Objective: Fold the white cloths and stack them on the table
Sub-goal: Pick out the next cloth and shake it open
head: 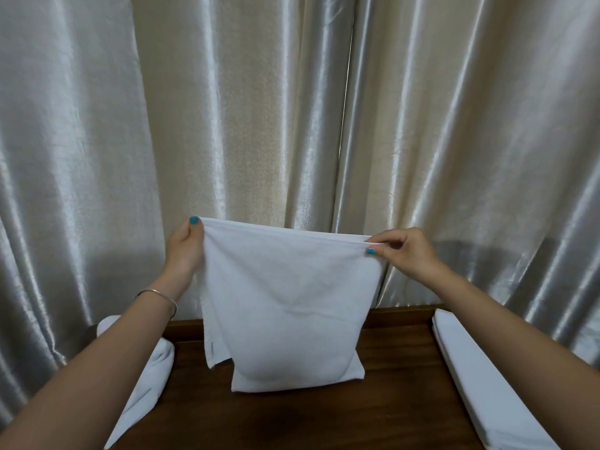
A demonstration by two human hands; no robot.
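Behind everything, pale shiny curtains (292,108), hanging in broad folds to the back edge of the worktop. Below, a dark wooden worktop (324,417), filling the lower middle of the view. Held up above it, a white cloth (285,303), doubled over, top edge stretched level between the two hands, lower end sagging down to touch the wood (a loose flap trailing at its lower left). At the right edge of the worktop, a stack of folded white cloths (480,378), flat and neat. At the left, a heap of unfolded white cloths (152,384), partly hidden by the left forearm. Left hand (183,251) closed round the cloth's top left corner, thumb in front, nail painted teal. Right hand (402,251) pinching the top right corner between thumb and curled fingers. On the left wrist, a thin silver bangle (159,295).
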